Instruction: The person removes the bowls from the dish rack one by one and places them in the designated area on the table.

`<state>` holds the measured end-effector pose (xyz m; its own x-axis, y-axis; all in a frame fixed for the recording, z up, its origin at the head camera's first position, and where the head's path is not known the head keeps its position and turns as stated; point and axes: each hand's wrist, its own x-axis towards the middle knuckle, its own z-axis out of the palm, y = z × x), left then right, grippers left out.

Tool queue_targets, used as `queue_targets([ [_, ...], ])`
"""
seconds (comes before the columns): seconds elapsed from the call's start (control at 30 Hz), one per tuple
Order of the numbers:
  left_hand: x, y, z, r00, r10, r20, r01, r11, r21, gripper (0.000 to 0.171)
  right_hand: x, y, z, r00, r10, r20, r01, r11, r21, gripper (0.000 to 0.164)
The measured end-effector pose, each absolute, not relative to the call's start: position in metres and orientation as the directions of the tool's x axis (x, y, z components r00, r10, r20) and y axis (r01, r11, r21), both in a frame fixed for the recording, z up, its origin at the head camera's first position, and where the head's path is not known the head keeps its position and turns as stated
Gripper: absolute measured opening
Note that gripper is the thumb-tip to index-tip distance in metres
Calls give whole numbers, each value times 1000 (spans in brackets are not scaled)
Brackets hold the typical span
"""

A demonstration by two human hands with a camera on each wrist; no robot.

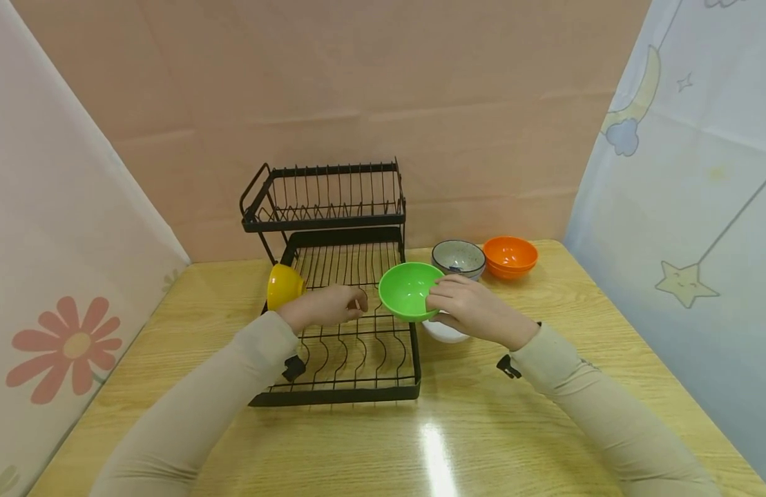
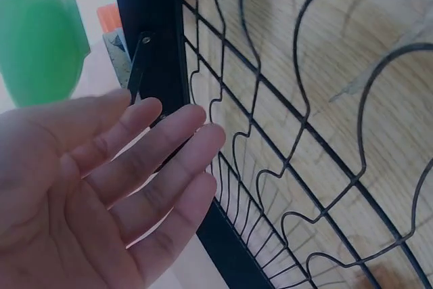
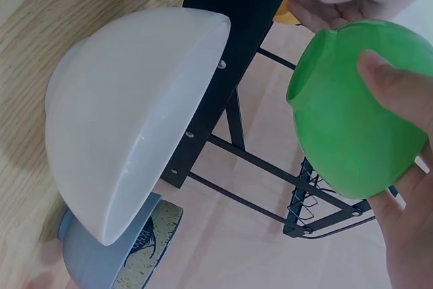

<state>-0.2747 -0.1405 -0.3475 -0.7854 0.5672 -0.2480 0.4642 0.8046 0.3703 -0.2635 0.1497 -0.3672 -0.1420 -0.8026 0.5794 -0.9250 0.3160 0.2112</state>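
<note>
My right hand [image 1: 470, 307] grips a green bowl [image 1: 407, 293] by its right rim, the thumb on the outside in the right wrist view. The bowl is held up beside the right edge of a black two-tier dish rack [image 1: 339, 397], tipped a little to the left. Over the lower tier, my left hand [image 1: 329, 305] holds nothing; its fingers are loosely extended in the left wrist view. Left of that hand a yellow bowl [image 1: 283, 286] stands on its side in the rack. A white bowl [image 3: 135, 106] sits on the table under the green one, partly hidden in the head view.
A grey speckled bowl [image 1: 458, 257] and an orange bowl [image 1: 510, 255], seemingly stacked, stand at the back right of the wooden table [image 1: 507, 428]. The rack's upper tier [image 1: 323, 224] rises at the back. Printed cloth walls [image 1: 687, 207] enclose the table's sides.
</note>
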Motion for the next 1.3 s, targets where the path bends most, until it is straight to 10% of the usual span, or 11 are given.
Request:
queue_targets([
  [0.63, -271, -140, -349, -746, 579, -330, 475, 809, 347, 29, -263, 155, -363, -166, -787, 594, -919, 342, 197, 27],
  [1.3, -270, -141, -347, -771, 542, -335, 434, 832, 347, 33, -259, 192, -337, -446, -775, 448, -845, 529, 75, 37],
])
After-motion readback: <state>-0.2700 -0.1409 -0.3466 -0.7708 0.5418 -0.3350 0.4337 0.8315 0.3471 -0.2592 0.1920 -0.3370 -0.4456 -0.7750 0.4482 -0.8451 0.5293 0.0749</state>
